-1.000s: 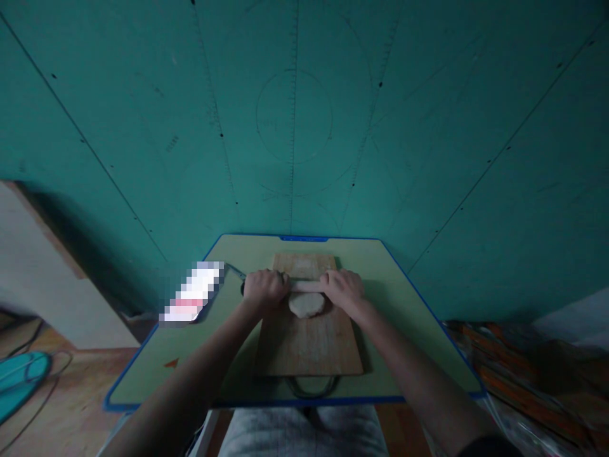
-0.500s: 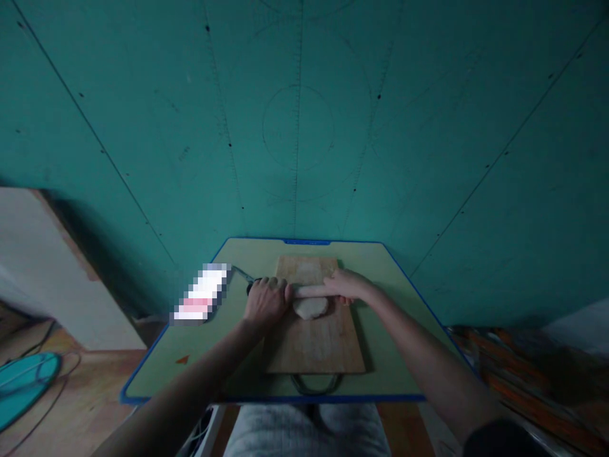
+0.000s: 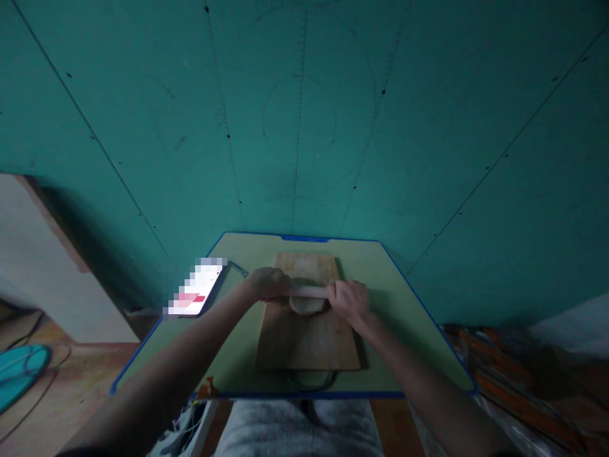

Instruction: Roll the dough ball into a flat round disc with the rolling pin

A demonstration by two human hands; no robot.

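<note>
Both hands grip a pale rolling pin (image 3: pixel 308 291) that lies crosswise over the dough. My left hand (image 3: pixel 269 283) is closed round its left end, and my right hand (image 3: pixel 349 297) is closed round its right end. Under and just in front of the pin, a flat, pale piece of dough (image 3: pixel 307 306) rests on a wooden cutting board (image 3: pixel 308 346). The pin covers the far part of the dough.
The board lies on a small pale table (image 3: pixel 228 374) with a blue rim. A lit, partly blurred phone or tablet (image 3: pixel 203 285) is at its left. A green wall (image 3: pixel 304 158) rises behind. Planks (image 3: pixel 518 387) lie on the floor to the right.
My left wrist has turned and the hand has shifted slightly; my right hand has rewrapped its grip on the pin. The whole view has tilted a little. A small orange piece shows nearer the front edge.
</note>
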